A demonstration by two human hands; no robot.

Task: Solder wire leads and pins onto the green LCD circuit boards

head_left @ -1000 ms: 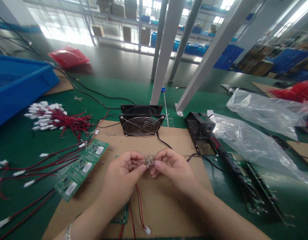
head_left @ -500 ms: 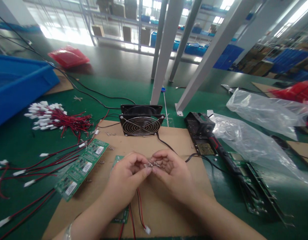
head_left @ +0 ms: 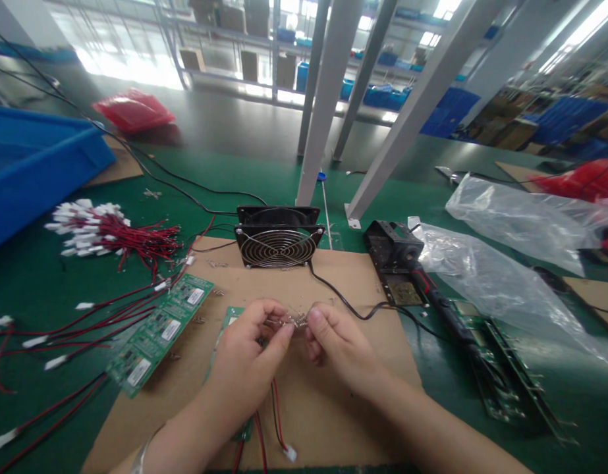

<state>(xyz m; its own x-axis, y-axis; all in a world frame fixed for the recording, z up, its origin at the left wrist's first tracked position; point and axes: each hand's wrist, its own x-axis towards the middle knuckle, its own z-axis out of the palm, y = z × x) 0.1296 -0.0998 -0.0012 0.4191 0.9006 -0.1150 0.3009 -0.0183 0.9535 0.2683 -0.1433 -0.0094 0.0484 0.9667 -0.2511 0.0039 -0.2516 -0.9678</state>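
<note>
1. Green-matted table (head_left: 47, 283) in a factory hall. Brown cardboard sheet (head_left: 328, 408) sat at 6 o'clock of the view as the work pad.
2. Left hand (head_left: 249, 362) and right hand (head_left: 336, 349) met above the cardboard sheet. Each had thumb and forefinger closed to a tight pinch, other fingers curled. Between them they held one small pinned part (head_left: 294, 321), one end each.
3. Small pinned part was off the surface, in the air between the fingertips, at 6 o'clock from the fan (head_left: 278, 245). Too small and blurred to say what type it was.
4. My read on handling: best grip was on the body, not the thin pins, with light pressure so nothing bent. Low over the cardboard sheet was right, so a slip would land there and not on the mat. Wrists wanted bracing.
5. Under the left hand lay a green board (head_left: 230, 316), mostly hidden, with red-black leads (head_left: 276, 415) running out at 6 o'clock to a white plug.
6. From the hands: second green board (head_left: 160, 332) at 9 o'clock, bundle of red leads (head_left: 110, 234) at 10, blue bin (head_left: 31, 164) beyond it. Soldering iron (head_left: 435, 296) at 3 by its black stand (head_left: 390, 247), clear plastic bags (head_left: 501, 283) at 2.
7. Background at 12 o'clock: grey steel posts (head_left: 328, 99), shelving with boxes and blue crates, bright windows.
</note>
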